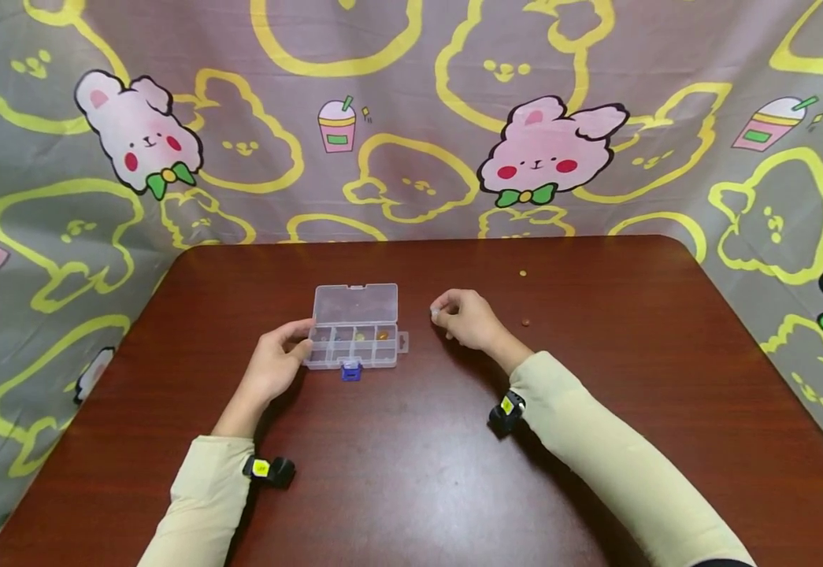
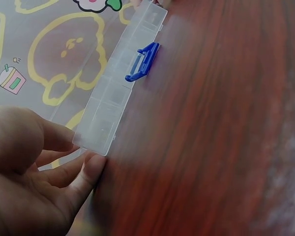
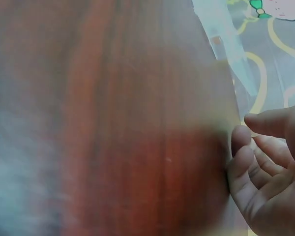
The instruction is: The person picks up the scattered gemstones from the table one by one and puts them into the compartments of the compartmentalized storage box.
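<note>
The compartment box (image 1: 376, 364) is positioned left of centre on the tabletop (image 1: 411, 488), nearer the far edge, its lid (image 1: 356, 304) opened toward that edge. The box's left end is pinched between the left hand's (image 1: 274, 364) thumb and fingers. The right hand's (image 1: 469, 319) fingers are curled near the thumb; whether anything is held cannot be determined.

Centre of frame: one left hand (image 1: 275, 366), one right hand (image 1: 471, 318), one clear box (image 1: 383, 363), one blue latch (image 1: 350, 372). Right of centre: two small loose pieces (image 1: 523, 273).
</note>
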Demonstrator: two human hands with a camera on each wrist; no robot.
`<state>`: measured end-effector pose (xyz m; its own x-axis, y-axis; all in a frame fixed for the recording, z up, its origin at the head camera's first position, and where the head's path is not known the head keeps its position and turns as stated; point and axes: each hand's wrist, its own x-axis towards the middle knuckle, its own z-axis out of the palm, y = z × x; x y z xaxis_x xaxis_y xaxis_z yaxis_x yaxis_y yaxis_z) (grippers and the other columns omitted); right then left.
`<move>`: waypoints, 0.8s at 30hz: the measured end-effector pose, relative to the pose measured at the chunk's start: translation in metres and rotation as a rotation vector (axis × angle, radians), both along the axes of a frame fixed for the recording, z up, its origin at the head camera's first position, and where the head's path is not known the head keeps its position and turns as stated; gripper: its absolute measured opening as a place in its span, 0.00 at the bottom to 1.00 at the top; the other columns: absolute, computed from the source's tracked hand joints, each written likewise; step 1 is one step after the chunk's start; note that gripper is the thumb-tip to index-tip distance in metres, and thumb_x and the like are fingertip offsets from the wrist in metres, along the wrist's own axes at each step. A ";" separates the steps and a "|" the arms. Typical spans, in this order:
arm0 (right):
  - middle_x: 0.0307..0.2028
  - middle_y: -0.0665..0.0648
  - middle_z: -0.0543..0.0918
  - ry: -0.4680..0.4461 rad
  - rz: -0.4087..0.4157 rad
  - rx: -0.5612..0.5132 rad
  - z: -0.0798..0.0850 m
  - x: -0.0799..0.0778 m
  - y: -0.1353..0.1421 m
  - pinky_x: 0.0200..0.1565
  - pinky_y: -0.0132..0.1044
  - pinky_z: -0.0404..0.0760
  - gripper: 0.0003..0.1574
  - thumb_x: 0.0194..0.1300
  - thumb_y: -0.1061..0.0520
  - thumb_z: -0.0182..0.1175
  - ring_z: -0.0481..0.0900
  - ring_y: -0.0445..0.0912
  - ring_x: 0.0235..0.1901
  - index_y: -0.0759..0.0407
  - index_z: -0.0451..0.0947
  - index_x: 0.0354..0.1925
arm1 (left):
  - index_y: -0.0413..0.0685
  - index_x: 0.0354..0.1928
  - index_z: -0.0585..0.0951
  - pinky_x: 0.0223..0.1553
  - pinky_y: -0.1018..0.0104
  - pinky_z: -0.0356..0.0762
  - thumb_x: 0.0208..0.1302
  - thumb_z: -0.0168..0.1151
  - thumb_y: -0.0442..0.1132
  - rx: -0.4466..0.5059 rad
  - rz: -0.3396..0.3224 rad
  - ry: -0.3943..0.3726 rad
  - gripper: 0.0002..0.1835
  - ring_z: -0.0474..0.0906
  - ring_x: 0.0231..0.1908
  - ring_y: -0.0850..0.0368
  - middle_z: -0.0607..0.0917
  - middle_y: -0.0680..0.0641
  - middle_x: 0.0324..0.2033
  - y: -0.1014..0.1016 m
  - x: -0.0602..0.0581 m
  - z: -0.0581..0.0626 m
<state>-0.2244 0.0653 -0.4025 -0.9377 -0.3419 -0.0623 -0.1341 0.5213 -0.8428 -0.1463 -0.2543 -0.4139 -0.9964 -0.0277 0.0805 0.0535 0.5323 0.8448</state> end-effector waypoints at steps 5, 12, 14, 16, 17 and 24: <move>0.30 0.55 0.85 0.041 -0.026 -0.030 -0.003 0.005 -0.002 0.24 0.37 0.78 0.07 0.67 0.62 0.65 0.79 0.47 0.22 0.62 0.83 0.44 | 0.32 0.62 0.77 0.37 0.74 0.75 0.70 0.55 0.25 -0.008 -0.003 0.008 0.19 0.79 0.44 0.43 0.81 0.31 0.53 -0.001 0.000 0.001; 0.29 0.54 0.85 0.044 -0.018 -0.067 -0.001 0.012 -0.005 0.24 0.36 0.77 0.08 0.64 0.62 0.67 0.79 0.46 0.22 0.63 0.84 0.43 | 0.33 0.62 0.77 0.36 0.74 0.75 0.70 0.55 0.25 -0.001 0.010 -0.011 0.19 0.79 0.43 0.44 0.82 0.32 0.53 -0.001 0.002 -0.001; 0.28 0.54 0.85 0.051 -0.008 -0.088 0.000 0.014 -0.008 0.24 0.36 0.76 0.09 0.63 0.63 0.67 0.78 0.45 0.21 0.64 0.84 0.43 | 0.33 0.62 0.77 0.36 0.74 0.75 0.70 0.55 0.25 0.007 0.011 -0.015 0.20 0.79 0.43 0.44 0.81 0.32 0.53 -0.001 0.002 -0.001; 0.28 0.54 0.85 0.064 0.007 -0.111 0.001 0.016 -0.010 0.24 0.36 0.77 0.09 0.63 0.64 0.67 0.78 0.46 0.20 0.65 0.84 0.43 | 0.32 0.62 0.77 0.36 0.74 0.75 0.70 0.55 0.25 0.011 0.008 -0.012 0.19 0.79 0.44 0.44 0.81 0.31 0.53 -0.001 0.001 -0.001; 0.28 0.55 0.85 0.067 0.012 -0.120 0.001 0.017 -0.011 0.24 0.36 0.77 0.09 0.62 0.65 0.67 0.78 0.46 0.20 0.66 0.84 0.43 | 0.32 0.62 0.77 0.36 0.75 0.75 0.70 0.55 0.25 0.012 0.007 -0.011 0.19 0.79 0.44 0.44 0.81 0.31 0.53 -0.001 0.001 -0.002; 0.28 0.55 0.85 0.049 0.053 -0.174 0.004 0.024 -0.023 0.25 0.46 0.82 0.08 0.63 0.65 0.66 0.79 0.49 0.20 0.65 0.84 0.42 | 0.32 0.62 0.77 0.37 0.75 0.75 0.70 0.55 0.25 0.016 0.004 -0.007 0.19 0.79 0.45 0.44 0.81 0.31 0.53 0.000 0.001 0.000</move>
<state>-0.2007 0.0425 -0.3980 -0.9186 -0.3923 0.0478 -0.2007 0.3589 -0.9115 -0.1449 -0.2548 -0.4141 -0.9968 -0.0331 0.0727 0.0450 0.5193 0.8534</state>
